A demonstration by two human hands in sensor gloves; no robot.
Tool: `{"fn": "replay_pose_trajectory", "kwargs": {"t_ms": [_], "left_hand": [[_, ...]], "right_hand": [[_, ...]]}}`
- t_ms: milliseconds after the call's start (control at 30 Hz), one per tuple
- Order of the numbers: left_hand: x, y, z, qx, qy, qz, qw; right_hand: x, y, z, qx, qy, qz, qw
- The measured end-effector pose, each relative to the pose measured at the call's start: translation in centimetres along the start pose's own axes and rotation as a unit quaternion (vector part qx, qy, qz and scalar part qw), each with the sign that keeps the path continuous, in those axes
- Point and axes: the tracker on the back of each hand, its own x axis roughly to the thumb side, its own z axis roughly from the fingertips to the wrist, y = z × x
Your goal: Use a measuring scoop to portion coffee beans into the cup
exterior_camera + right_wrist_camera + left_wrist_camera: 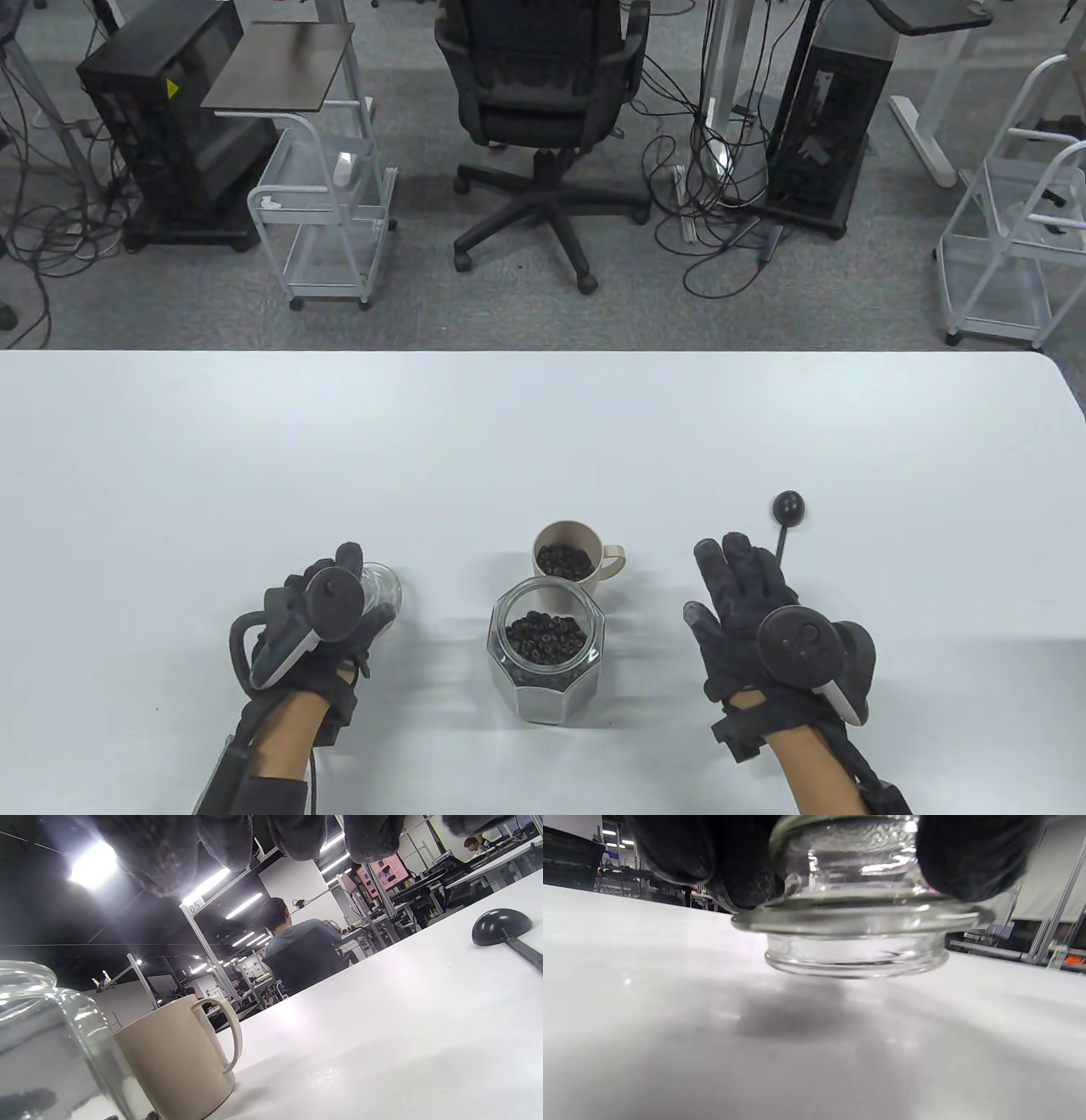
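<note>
A white desk (543, 441) is carrying everything here, with two gloved hands reaching in from the near edge. The left hand (318, 624) is grasping a clear glass jar lid (857, 925); its grip is clenched around the lid's upper part, with dark fingertips (967, 853) pressing on either side, and the lid is hanging just above the desk surface over its own shadow. To the right of that grip, an open glass jar (545, 649) is standing upright, partly filled with dark coffee beans (545, 635). Just behind the jar, and close to touching it, a beige cup (570, 562) is sitting with its handle pointing right and coffee beans already inside. The right hand (755, 615) is hovering to the right of the jar, its grip released, fingers spread and straight, grasping nothing. Just beyond the fingertips of this grip, a black measuring scoop (787, 519) is lying on the desk, its round bowl pointing away and its thin handle running back beneath the fingers; whether the hand is touching the handle cannot be told. In the right wrist view, the scoop's bowl is resting dome side up.
</note>
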Motion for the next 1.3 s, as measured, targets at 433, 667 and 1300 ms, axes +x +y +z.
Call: {"fn": "replay_pose_trajectory", "kwargs": {"t_ms": [433,667,1300], "left_hand": [[2.6,3.3,2.3,0.105,-0.082,0.254,0.958],[5.9,6.2,4.3,0.146,-0.148,0.256,0.944],[15.9,8.5,8.2,0.186,-0.277,0.07,0.94]], "right_hand": [[-0.2,1.0,0.0,0.022,0.015,-0.025,0.999],[-0.1,1.2,-0.1,0.026,0.015,-0.034,0.999],[-0.1,1.6,-0.5,0.027,0.019,-0.041,0.999]]}}
